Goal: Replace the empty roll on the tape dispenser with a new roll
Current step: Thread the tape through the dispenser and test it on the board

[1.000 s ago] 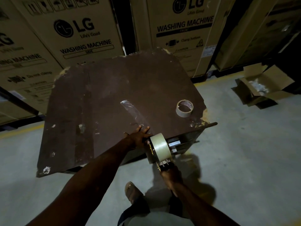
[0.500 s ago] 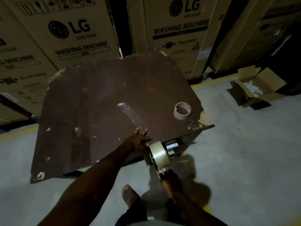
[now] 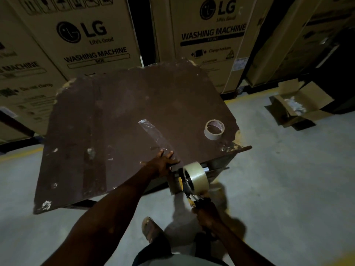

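Step in hand (judged): test pull / feed of tape w/ new roll already seated on dispenser.

Layout
- Tape dispenser: lower centre of frame, just off the near-right edge of the brown table.
- New roll: full, pale, mounted on dispenser hub.
- Empty core: lies flat on table, centre-right of frame, well apart from dispenser.
- Strip of clear tape: stuck to tabletop, runs from frame centre down toward the left hand.
- Bkgd: LG washing machine cartons across top; open box on floor, upper right.

Grip state
- Right hand: fingers closed round dispenser handle, below the roll.
- Left hand: flat, fingers spread, pressing on table edge at the strip's near end; grasps nothing. Whether it pins the tape itself cannot be told, lighting too dim.

Procedure notes (judgement)
1. Keep left palm firm on the strip end; anchor must not lift.
2. Pull dispenser straight back along strip line, no twist, else tape creases or wanders off roller.
3. Check roll turns freely on hub.
4. Tilt blade down to cut; keep fingers clear of teeth.

Risk: tape folding on itself if tension drops.
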